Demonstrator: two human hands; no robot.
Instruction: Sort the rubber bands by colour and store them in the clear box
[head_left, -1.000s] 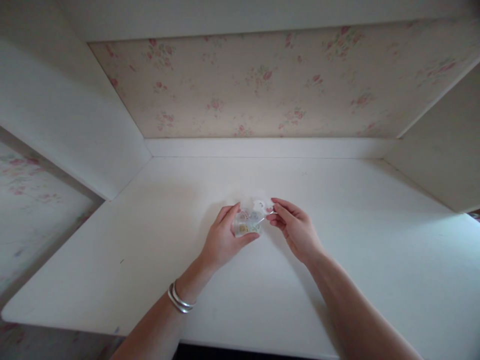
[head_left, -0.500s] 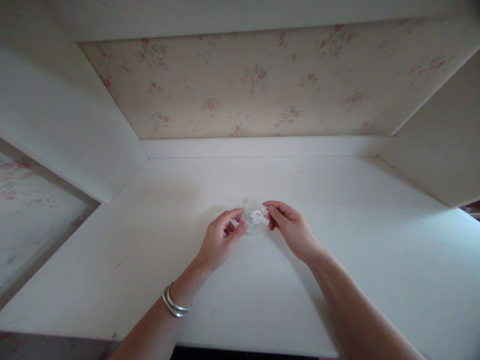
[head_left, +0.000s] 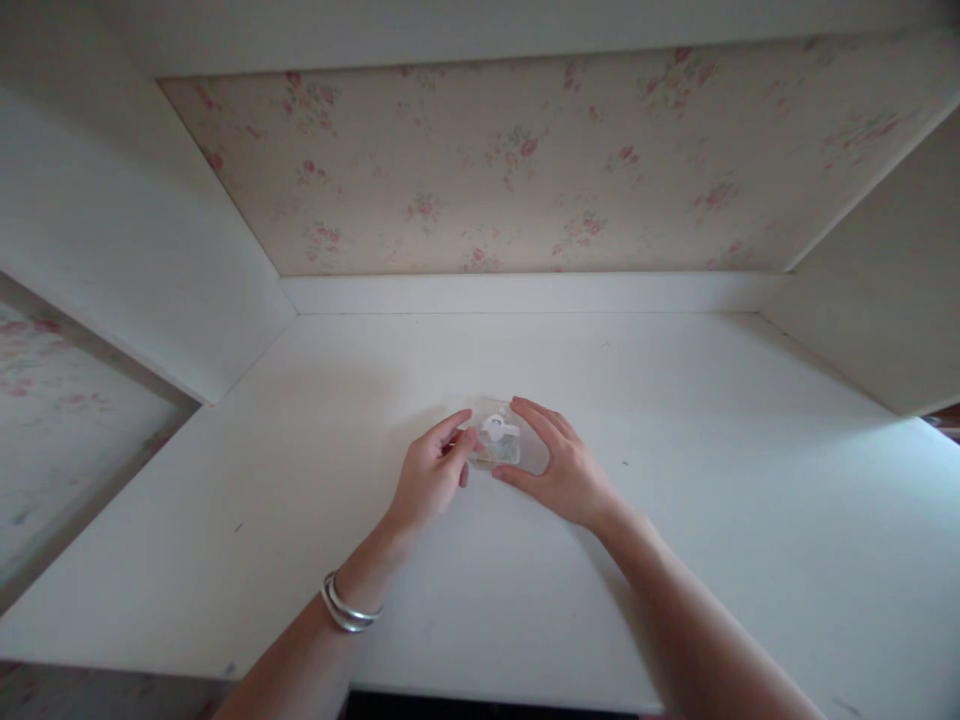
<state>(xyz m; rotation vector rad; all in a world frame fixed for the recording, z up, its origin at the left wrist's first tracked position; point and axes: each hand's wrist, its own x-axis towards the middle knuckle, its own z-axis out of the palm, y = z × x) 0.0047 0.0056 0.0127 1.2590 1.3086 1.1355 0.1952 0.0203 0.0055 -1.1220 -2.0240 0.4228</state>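
A small clear plastic case (head_left: 508, 449) with a white piece on or in it is held up just over the white tabletop. My left hand (head_left: 431, 465) pinches its left edge between thumb and fingers. Around the right side curves my right hand (head_left: 566, 465), its fingertips at the upper right corner and its thumb at the lower edge, with a gap between palm and case. What lies inside the case is too blurred to make out.
The white tabletop (head_left: 480, 580) spreads under both hands. A low white ledge (head_left: 525, 293) and floral wallpaper (head_left: 450, 170) close off the back. White panels stand at the left (head_left: 135, 250) and right (head_left: 877, 270). A silver bangle (head_left: 349, 605) circles my left wrist.
The case has turned flatter and shifted slightly left. My right hand has gone from a pinch at its right end to a wider span across its upper and lower edges.
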